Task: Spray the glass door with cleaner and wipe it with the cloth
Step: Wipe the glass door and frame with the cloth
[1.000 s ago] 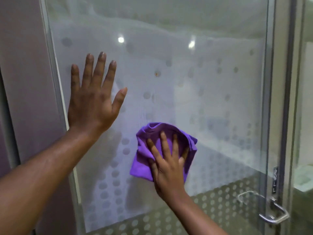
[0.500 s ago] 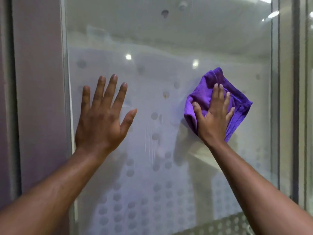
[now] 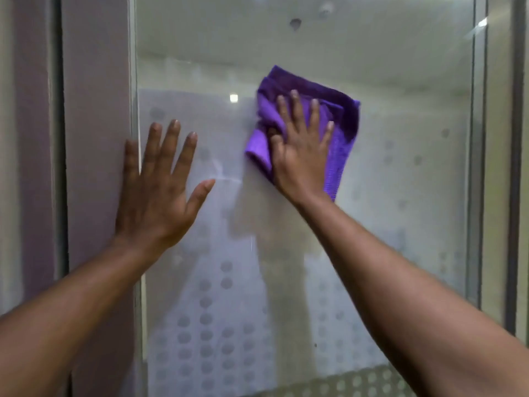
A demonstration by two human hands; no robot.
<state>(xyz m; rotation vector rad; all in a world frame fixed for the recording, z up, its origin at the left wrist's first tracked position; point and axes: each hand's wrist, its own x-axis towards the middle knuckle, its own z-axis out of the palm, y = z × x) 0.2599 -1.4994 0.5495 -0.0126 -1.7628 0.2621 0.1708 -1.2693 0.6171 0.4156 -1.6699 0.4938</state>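
The glass door (image 3: pixel 400 196) fills most of the view, frosted with a pattern of grey dots. A folded purple cloth (image 3: pixel 340 133) lies flat against the glass in its upper middle. My right hand (image 3: pixel 300 150) presses on the cloth with fingers spread, pointing up. My left hand (image 3: pixel 160 190) rests flat and open on the glass by the door's left edge, holding nothing. No spray bottle is in view.
A grey-purple wall panel (image 3: pixel 94 138) and a dark vertical frame strip (image 3: pixel 57 167) stand left of the door. The door's right edge (image 3: pixel 476 167) meets another frame post (image 3: pixel 515 167). A perforated band (image 3: pixel 357 382) runs along the bottom.
My right hand has slid the cloth from the lower middle up to the right, then back left across the upper glass. The view has tilted upward; my left hand stays flat on the door.
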